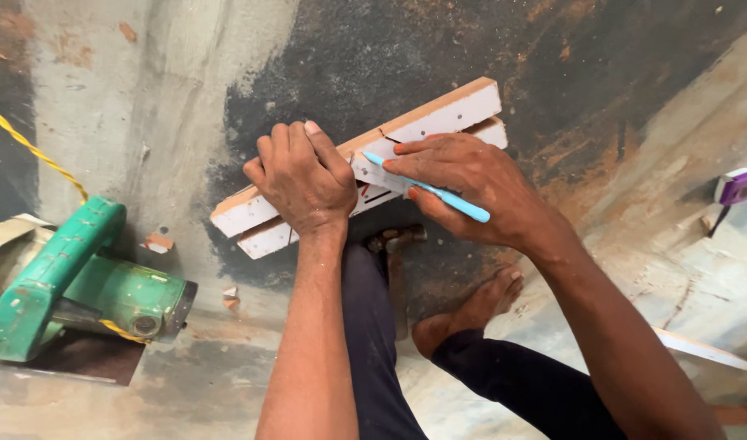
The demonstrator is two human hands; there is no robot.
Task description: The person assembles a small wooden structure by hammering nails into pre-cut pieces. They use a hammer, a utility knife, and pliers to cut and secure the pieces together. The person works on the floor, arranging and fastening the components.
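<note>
I press my left hand (304, 179) flat on two white-faced board strips (439, 122) lying side by side on the stained concrete floor (186, 81), while my right hand (471, 183) holds a light blue pen (430, 189) with its tip on the upper strip. A hammer (394, 240) lies just below the strips, near my bare foot (471, 314). A green power saw (72, 281) with a yellow cord (31, 151) sits to the left; a purple tape measure (738, 186) rests well apart at right.
</note>
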